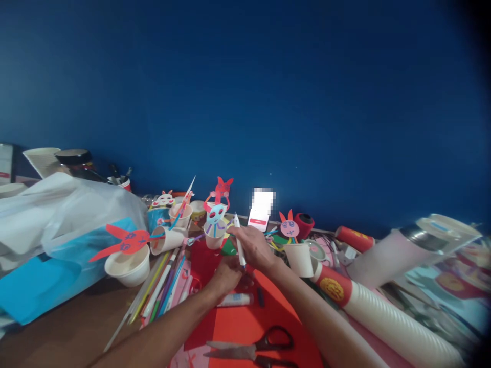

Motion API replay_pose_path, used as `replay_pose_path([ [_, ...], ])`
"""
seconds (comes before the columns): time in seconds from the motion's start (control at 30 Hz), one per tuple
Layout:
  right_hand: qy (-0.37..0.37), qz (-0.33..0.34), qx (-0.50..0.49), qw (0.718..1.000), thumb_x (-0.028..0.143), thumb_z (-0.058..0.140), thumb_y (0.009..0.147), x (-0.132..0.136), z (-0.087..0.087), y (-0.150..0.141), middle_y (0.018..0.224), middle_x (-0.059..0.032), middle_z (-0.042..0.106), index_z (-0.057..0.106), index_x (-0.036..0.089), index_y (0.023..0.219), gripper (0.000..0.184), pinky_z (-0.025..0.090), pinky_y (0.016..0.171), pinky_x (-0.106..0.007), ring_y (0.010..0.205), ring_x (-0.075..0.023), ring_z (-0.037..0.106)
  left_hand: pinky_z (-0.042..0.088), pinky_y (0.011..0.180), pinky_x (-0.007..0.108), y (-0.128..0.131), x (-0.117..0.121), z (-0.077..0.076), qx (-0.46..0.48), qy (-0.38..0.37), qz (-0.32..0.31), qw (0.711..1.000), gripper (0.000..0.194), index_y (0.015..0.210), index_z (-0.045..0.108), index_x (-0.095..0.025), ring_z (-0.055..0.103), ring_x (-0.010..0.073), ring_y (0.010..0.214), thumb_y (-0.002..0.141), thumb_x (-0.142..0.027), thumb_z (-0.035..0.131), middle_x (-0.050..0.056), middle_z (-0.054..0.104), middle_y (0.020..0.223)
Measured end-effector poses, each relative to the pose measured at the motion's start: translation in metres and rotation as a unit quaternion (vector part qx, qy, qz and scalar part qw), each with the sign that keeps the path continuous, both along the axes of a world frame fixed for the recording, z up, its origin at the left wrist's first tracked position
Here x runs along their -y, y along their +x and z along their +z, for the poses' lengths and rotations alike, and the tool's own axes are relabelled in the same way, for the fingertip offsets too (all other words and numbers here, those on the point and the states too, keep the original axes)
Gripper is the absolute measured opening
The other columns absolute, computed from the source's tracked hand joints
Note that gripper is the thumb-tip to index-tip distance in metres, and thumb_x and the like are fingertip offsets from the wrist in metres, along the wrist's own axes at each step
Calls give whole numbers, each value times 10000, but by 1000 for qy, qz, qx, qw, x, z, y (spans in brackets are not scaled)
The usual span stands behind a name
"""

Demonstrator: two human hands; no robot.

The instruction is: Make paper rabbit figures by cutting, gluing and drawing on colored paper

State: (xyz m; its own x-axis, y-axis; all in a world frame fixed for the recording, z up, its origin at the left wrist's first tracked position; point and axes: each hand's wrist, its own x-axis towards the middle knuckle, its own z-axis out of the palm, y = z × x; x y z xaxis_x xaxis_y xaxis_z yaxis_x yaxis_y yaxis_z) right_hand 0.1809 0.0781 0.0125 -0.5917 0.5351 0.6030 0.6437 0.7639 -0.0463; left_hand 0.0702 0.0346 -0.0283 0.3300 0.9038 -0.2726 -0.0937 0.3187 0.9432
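Note:
My right hand (255, 248) grips a white marker (240, 245), its blue tip pointing down. Just below it, my left hand (228, 273) has its fingers curled over red paper (230, 332); whatever they pinch is hidden. A white glue tube (236, 300) lies on the paper in front of the left hand, with a small dark cap-like piece (261, 296) beside it. Nearer to me rest open scissors (249, 350) with black handles. Behind the hands, a paper cup (215, 237) carries a light-blue paper face (216, 214), and a green piece (229, 248) shows near the left hand.
A cup with a pink rabbit face (289, 227) stands at right, by a long stack of paper cups (399, 312). A lit phone (259, 217) leans at the back. Coloured markers (164, 281), a bowl with a red rabbit (128, 266) and plastic bags (84, 209) fill the left.

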Motion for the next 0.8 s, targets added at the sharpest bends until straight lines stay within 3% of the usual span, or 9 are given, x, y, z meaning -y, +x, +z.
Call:
replay_pose_path([
  [0.2,-2,17,42,999,163,445,859,-12,-7,-6,841,-46,625,478,197,1126,270,352,599,-265,655,-163,524,464,443,270,1,-4,-3,-20,-5,-6,1000,143,672,573,-114,602,163,459,595,-88,456,62,659,580],
  [0.5,-11,7,-13,1000,194,410,888,-21,-21,-10,824,-37,615,503,192,1084,217,365,628,-269,702,-173,514,476,443,273,-2,-4,0,-35,10,-11,999,299,851,604,-88,622,180,510,597,-71,447,80,680,652],
  [0.8,9,11,-56,998,162,364,890,-22,-14,-16,849,-67,618,468,168,1125,257,381,657,-289,730,-182,525,467,452,278,0,-2,4,-25,20,-15,999,268,729,624,-98,598,171,457,571,-65,410,59,664,586],
])
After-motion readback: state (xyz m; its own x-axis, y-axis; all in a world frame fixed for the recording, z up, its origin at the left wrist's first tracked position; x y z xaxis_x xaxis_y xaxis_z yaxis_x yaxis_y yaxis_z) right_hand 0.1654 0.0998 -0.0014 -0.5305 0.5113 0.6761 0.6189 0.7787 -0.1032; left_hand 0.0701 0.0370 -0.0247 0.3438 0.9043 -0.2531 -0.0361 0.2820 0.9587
